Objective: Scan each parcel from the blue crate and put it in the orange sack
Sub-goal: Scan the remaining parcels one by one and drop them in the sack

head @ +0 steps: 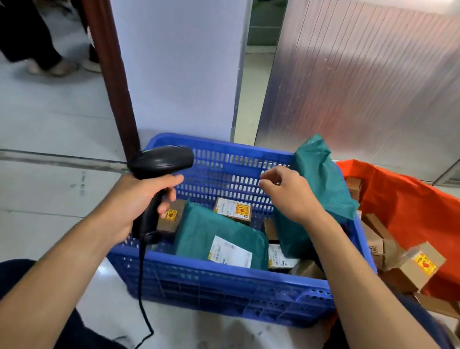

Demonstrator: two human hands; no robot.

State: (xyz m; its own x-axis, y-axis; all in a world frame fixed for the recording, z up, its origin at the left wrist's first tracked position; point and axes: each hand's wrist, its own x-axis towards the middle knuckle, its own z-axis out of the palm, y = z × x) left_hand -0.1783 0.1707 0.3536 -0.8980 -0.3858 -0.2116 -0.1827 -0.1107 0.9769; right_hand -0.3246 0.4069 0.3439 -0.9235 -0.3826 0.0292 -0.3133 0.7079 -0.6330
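Head view: our left hand (143,201) has its grip clamped on the scanner (163,162), above the left wall of the blue crate (210,271). Our right hand (287,193) hovers over the crate, grip loosely curled and holding nothing, just in front of the leaning teal mailer (324,181). Parcels lie in the crate, and boxes sit in the orange sack (422,217) at right. We advise lifting the flat teal mailer (215,231) face-up, so that its white label (230,252) squarely faces the scanner.
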